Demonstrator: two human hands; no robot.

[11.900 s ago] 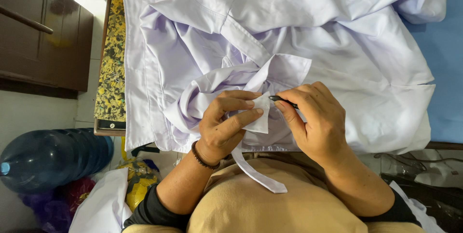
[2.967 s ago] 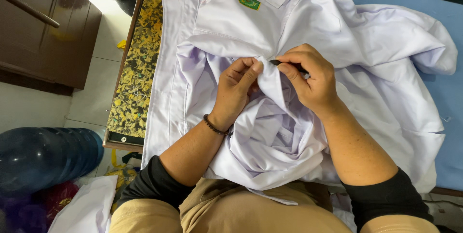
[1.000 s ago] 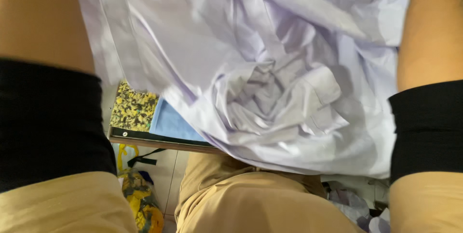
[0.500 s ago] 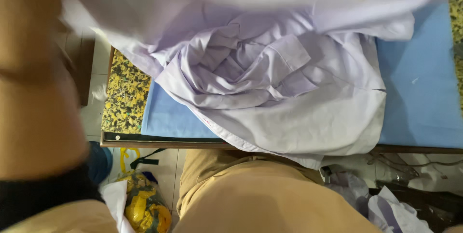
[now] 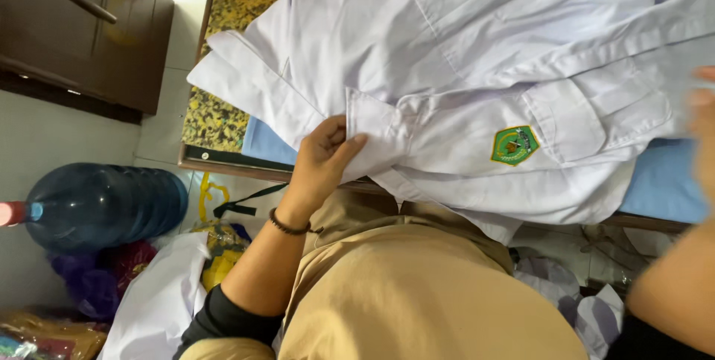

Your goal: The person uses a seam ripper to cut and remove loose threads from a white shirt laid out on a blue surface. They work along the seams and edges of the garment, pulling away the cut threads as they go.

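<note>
— Fingers [image 5: 350,140] of the left hand [image 5: 322,163] pinch a fold of the white shirt [image 5: 447,69], thumb on top.
— And the right hand [image 5: 700,133]?
— Blurred at the frame's edge, touching the shirt; whether its fingers grasp, I cannot tell.
— Half a second ago?
— The shirt was bunched and lifted. Now it lies spread on the blue counter [image 5: 655,185], green badge [image 5: 514,144] up, beside the pocket [image 5: 596,110].
— Beyond?
— A water jug [image 5: 104,207] on the floor left, a dark cabinet [image 5: 82,32] farther.
</note>
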